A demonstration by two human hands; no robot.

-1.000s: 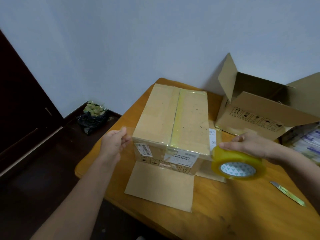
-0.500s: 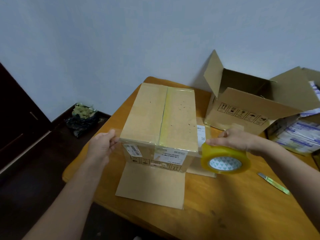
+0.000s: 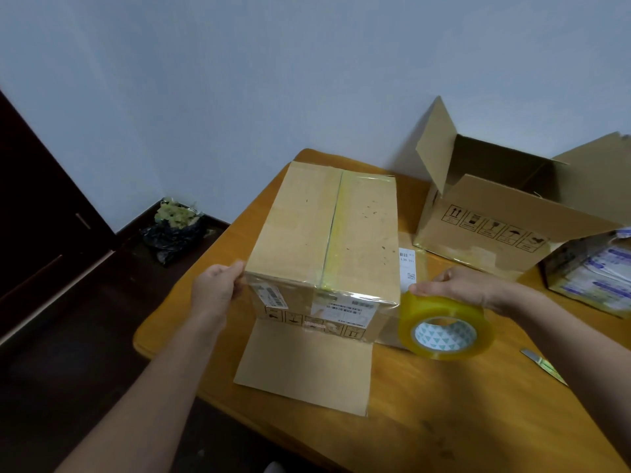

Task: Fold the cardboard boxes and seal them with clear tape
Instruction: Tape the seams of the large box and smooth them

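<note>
Tape end (image 3: pixel 243 278) is pinched on box (image 3: pixel 324 227) by left grip (image 3: pixel 215 289), roll (image 3: pixel 444 331) clasped by right grip (image 3: pixel 459 285): tape should be pulled taut, level

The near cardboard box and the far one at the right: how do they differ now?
The near box has its top flaps closed and taped along the seam; the far box has its flaps standing open. The left hand holds clear tape, drawn from the right hand's tape roll, against the near box; no hand touches the far box. Both are brown cardboard with handling symbols printed on one side.
</note>
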